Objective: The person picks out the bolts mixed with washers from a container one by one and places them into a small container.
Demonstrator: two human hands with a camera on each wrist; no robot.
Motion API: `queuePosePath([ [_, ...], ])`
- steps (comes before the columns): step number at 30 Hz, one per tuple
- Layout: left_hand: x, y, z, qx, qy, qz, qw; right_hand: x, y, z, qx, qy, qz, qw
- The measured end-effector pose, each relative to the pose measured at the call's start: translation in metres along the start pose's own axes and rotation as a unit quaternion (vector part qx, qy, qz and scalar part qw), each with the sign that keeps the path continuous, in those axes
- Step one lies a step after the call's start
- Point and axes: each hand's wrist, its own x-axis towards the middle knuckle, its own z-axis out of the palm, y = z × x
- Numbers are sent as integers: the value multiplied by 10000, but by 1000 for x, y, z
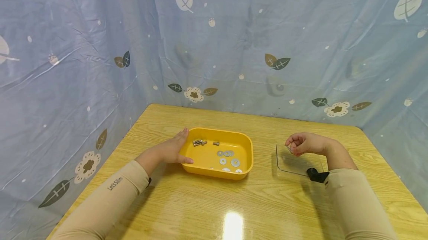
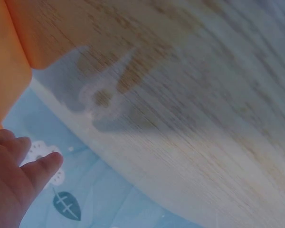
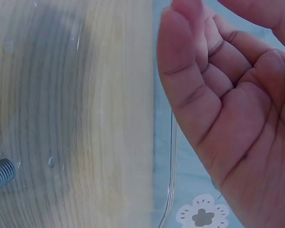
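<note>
A yellow bin holds several metal bolts toward its back and several flat washers toward its front. My left hand rests spread at the bin's left end, the thumb over the front-left rim and straight fingers toward the far-left corner. My right hand is above a clear plastic tray and pinches a small grey metal piece, mostly hidden by the fingertips. In the right wrist view a threaded bolt lies in the clear tray, with the pinching fingertips out of frame.
Both containers stand on a wood-grain table with bare surface between them and in front. A blue patterned curtain hangs behind the table and along its sides. A black strap on the right wrist covers the tray's front-right corner.
</note>
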Motion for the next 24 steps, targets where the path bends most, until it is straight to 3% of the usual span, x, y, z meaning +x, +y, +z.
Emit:
queuePosePath([
  [15, 0, 0, 0, -10, 14, -82, 10000, -1, 0, -1, -96, 37, 54, 9999],
  [24, -1, 1, -1, -37, -24, -82, 10000, -2, -25, -3, -256, 285, -152, 9992],
])
